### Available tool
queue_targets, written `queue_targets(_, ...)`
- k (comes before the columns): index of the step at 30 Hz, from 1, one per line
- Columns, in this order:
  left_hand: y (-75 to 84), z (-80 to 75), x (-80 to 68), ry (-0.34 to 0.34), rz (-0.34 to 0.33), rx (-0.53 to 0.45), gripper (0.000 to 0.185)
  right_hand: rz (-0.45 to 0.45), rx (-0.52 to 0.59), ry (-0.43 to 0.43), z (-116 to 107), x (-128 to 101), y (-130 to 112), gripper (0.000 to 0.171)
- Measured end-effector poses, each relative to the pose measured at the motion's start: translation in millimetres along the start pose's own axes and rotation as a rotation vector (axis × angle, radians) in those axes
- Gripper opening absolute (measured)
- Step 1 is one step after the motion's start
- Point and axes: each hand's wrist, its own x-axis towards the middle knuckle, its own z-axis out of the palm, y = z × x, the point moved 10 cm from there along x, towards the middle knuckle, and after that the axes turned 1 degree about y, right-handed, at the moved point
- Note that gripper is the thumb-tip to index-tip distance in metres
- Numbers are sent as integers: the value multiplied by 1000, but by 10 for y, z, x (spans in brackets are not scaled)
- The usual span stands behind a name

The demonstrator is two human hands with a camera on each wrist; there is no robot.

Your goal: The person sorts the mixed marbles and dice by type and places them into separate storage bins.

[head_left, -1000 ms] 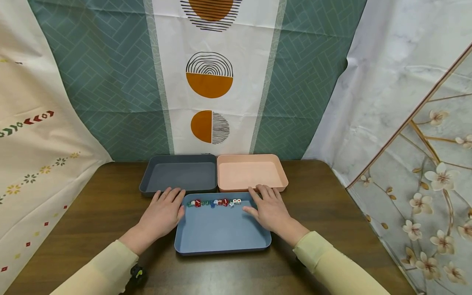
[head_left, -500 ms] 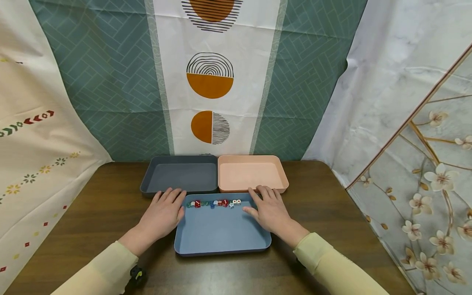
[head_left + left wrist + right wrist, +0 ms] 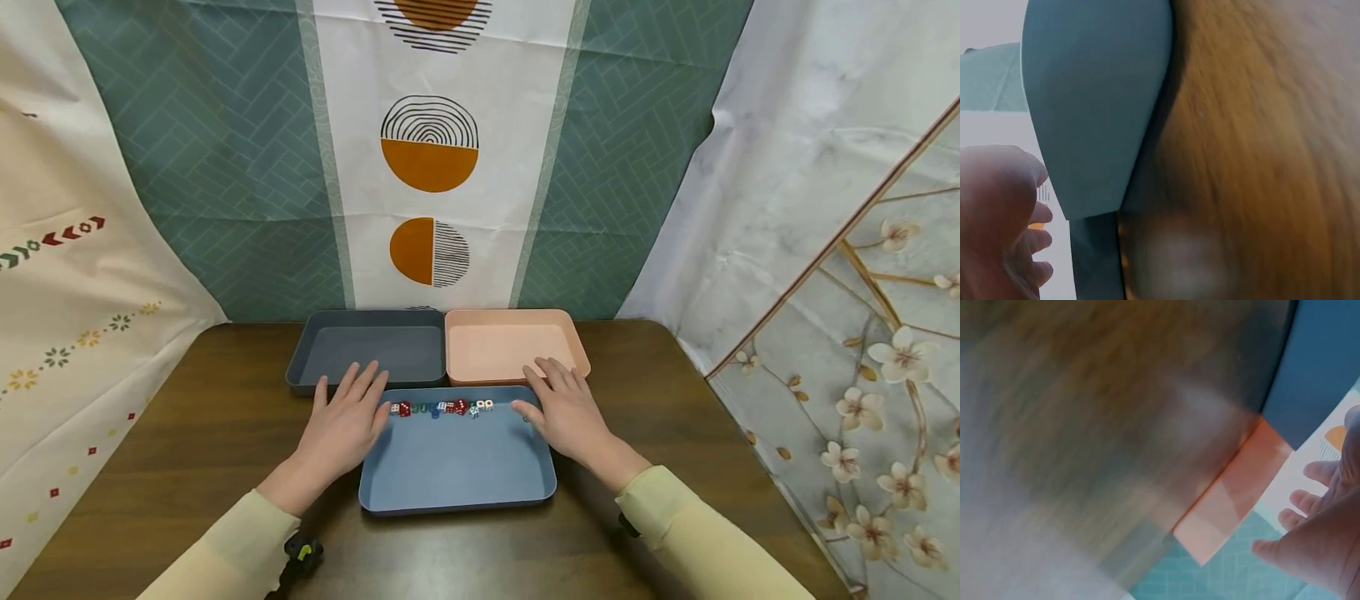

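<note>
A blue tray (image 3: 457, 467) lies on the table, with several small dice (image 3: 452, 407) in red, white, blue and green in a row along its far side. My left hand (image 3: 343, 425) is over the tray's left edge, fingers spread and holding nothing. Over the right edge is my right hand (image 3: 572, 414), its fingers likewise extended with nothing in them; it partly hides the far right corner. In both wrist views the hands appear beside the outer walls of the tray. Whether either hand touches the tray, I cannot tell.
Behind the blue tray stand a dark grey tray (image 3: 375, 354) on the left and a pink tray (image 3: 517, 346) on the right, side by side. The wooden table (image 3: 195, 450) runs back to hanging cloths. A dark object (image 3: 302, 554) sits at my left wrist.
Both hands have lifted slightly and shifted a little to the right, still spread. The head view has tilted slightly. The dice and trays keep their arrangement.
</note>
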Motion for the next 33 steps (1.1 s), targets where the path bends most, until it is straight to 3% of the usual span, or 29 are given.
queue_targets(7, -18, 18, 30, -7, -40, -33, 60, -29, -6, 54, -152, -14, 60, 71)
queue_targets(18, -42, 48, -45, -19, -39, -36, 65, -117, 4, 127, -267, -118, -35, 60)
queue_targets(33, -145, 170, -36, -94, -50, -59, 69, -158, 18, 46, -165, -129, -175, 49)
